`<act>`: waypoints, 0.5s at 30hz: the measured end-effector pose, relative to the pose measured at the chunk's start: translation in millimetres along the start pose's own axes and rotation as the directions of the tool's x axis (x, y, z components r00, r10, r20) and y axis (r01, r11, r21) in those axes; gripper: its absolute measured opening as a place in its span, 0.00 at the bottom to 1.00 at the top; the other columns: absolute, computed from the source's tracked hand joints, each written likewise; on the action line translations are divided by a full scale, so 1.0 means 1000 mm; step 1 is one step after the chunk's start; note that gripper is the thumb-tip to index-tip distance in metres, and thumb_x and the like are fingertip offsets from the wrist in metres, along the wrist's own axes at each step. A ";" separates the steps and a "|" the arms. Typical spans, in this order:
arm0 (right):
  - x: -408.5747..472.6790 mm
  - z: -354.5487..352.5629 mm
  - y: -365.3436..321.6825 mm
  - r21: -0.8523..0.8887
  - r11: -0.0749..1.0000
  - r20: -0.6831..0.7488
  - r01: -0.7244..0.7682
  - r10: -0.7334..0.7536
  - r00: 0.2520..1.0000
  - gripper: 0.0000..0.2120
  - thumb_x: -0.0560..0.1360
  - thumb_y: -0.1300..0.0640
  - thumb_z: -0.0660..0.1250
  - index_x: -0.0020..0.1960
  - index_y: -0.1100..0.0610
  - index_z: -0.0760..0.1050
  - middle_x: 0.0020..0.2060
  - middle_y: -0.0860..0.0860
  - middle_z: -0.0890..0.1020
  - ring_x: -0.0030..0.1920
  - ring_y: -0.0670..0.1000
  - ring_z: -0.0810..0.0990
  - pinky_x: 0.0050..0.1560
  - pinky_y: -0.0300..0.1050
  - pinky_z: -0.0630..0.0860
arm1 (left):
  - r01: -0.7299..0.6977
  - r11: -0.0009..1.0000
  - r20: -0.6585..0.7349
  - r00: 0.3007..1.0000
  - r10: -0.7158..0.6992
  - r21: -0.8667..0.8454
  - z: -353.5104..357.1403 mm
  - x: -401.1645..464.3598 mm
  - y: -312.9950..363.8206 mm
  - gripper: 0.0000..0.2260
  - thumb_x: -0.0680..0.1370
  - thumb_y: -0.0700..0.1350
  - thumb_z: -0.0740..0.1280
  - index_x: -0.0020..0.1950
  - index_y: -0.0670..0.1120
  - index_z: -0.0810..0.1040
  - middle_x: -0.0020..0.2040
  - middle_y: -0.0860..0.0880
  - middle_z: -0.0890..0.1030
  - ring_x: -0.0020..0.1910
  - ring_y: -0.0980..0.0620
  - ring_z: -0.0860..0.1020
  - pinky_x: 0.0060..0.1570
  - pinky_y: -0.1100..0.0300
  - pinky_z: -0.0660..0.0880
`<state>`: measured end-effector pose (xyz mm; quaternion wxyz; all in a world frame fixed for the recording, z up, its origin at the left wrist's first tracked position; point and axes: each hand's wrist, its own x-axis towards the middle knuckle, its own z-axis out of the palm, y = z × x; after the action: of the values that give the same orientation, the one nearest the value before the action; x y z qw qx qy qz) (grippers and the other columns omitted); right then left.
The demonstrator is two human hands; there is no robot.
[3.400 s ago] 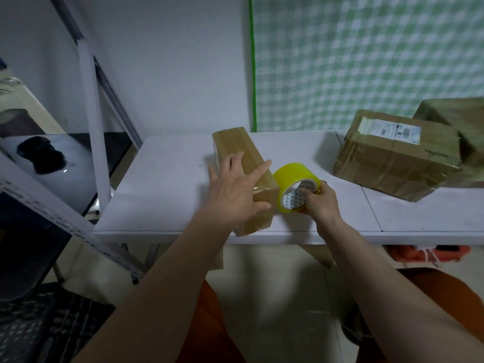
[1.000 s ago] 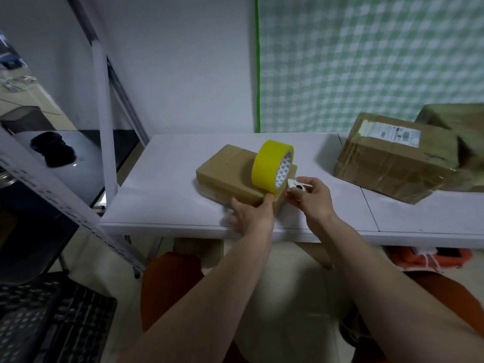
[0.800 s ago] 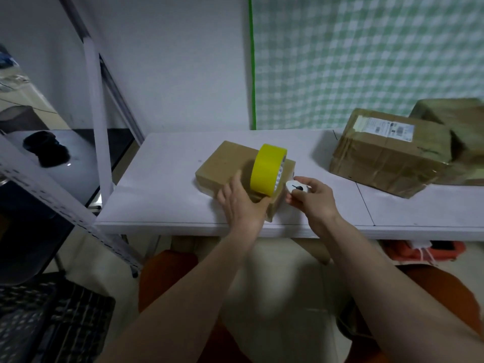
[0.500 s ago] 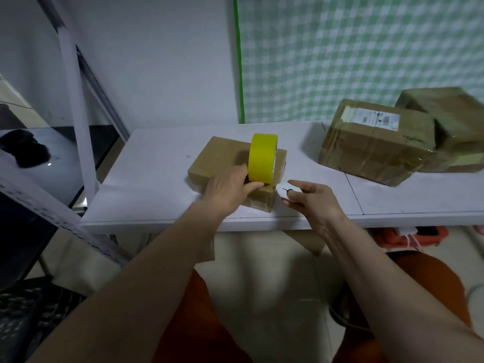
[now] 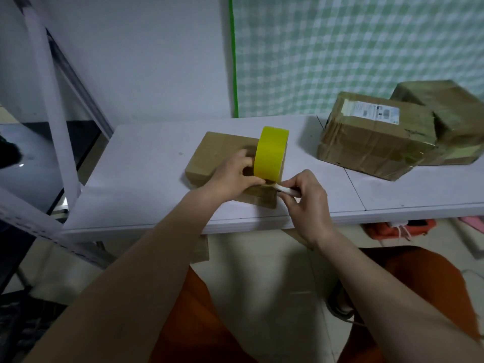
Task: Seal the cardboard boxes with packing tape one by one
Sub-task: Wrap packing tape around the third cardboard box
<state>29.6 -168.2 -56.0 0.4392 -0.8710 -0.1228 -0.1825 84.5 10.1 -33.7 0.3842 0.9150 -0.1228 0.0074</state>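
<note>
The right hand [image 5: 305, 197] has brought its small white cutter [image 5: 286, 190] to the tape at the box's [image 5: 222, 150] six-o'clock edge; the left grip [image 5: 234, 176] holds the upright tape roll [image 5: 271, 153]. The cut looks imminent.

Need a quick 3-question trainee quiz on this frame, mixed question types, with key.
1. True or false: the yellow tape roll lies flat on the white table.
2. Multiple choice: the small white cutter is held by A) the left hand, B) the right hand, C) neither.
3. Short answer: how many other cardboard boxes sit at the table's right end, apart from the small box being taped?

Key
1. False: it stands on edge on top of the small box, with the left hand gripping it.
2. B.
3. Two: the labelled box and the box behind it.
</note>
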 end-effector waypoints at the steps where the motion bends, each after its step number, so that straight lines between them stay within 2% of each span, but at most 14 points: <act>1: 0.000 0.002 0.001 -0.047 0.995 -0.001 0.089 -0.089 0.996 0.05 0.72 0.67 0.70 0.42 0.64 0.73 0.40 0.57 0.74 0.39 0.54 0.74 0.38 0.41 0.68 | -0.020 1.000 0.006 1.000 0.021 -0.021 -0.001 0.002 -0.001 0.14 0.70 0.41 0.76 0.55 0.40 0.83 0.64 0.46 0.75 0.62 0.46 0.73 0.61 0.50 0.71; 3: 0.000 0.007 0.001 -0.126 0.972 0.019 0.197 -0.197 0.980 0.04 0.74 0.66 0.68 0.42 0.66 0.74 0.40 0.59 0.72 0.37 0.57 0.74 0.36 0.45 0.70 | -0.054 0.997 0.041 0.998 0.056 -0.048 -0.003 0.004 -0.003 0.15 0.71 0.41 0.75 0.57 0.42 0.82 0.67 0.47 0.73 0.65 0.48 0.71 0.65 0.52 0.69; 5: 0.001 0.011 0.003 -0.196 0.951 0.017 0.241 -0.242 0.970 0.06 0.75 0.65 0.66 0.42 0.67 0.74 0.40 0.61 0.72 0.35 0.60 0.74 0.31 0.50 0.73 | -0.067 0.997 0.063 0.996 0.070 -0.049 -0.004 0.006 -0.005 0.15 0.72 0.42 0.74 0.58 0.45 0.81 0.68 0.48 0.72 0.66 0.50 0.70 0.66 0.53 0.67; 10: 0.001 0.016 0.005 -0.337 0.892 -0.003 0.301 -0.321 0.947 0.04 0.73 0.65 0.68 0.40 0.66 0.76 0.37 0.61 0.73 0.31 0.61 0.73 0.23 0.48 0.71 | -0.077 0.997 -0.026 0.997 0.077 -0.011 0.000 0.004 -0.007 0.14 0.71 0.42 0.75 0.56 0.41 0.82 0.65 0.44 0.73 0.64 0.47 0.71 0.64 0.50 0.68; 13: 0.004 0.020 0.004 -0.391 0.863 0.025 0.321 -0.339 0.940 0.04 0.72 0.65 0.70 0.40 0.65 0.77 0.35 0.61 0.74 0.31 0.60 0.73 0.24 0.47 0.69 | -0.055 0.998 -0.063 0.996 0.055 0.010 0.004 0.002 -0.006 0.14 0.71 0.42 0.75 0.54 0.39 0.82 0.64 0.43 0.73 0.62 0.45 0.72 0.62 0.50 0.70; 15: 0.006 0.016 0.010 -0.411 0.873 0.016 0.265 -0.283 0.959 0.03 0.71 0.65 0.70 0.40 0.64 0.78 0.36 0.61 0.74 0.33 0.61 0.74 0.27 0.47 0.68 | -0.039 0.999 -0.075 0.996 0.040 0.007 0.006 0.001 -0.005 0.14 0.71 0.44 0.75 0.53 0.38 0.82 0.63 0.45 0.73 0.60 0.47 0.73 0.60 0.52 0.70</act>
<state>41.8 -160.7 -69.8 0.2197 -0.9130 -0.1941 -0.2837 85.7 9.1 -41.1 0.3860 0.9124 -0.1263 0.0497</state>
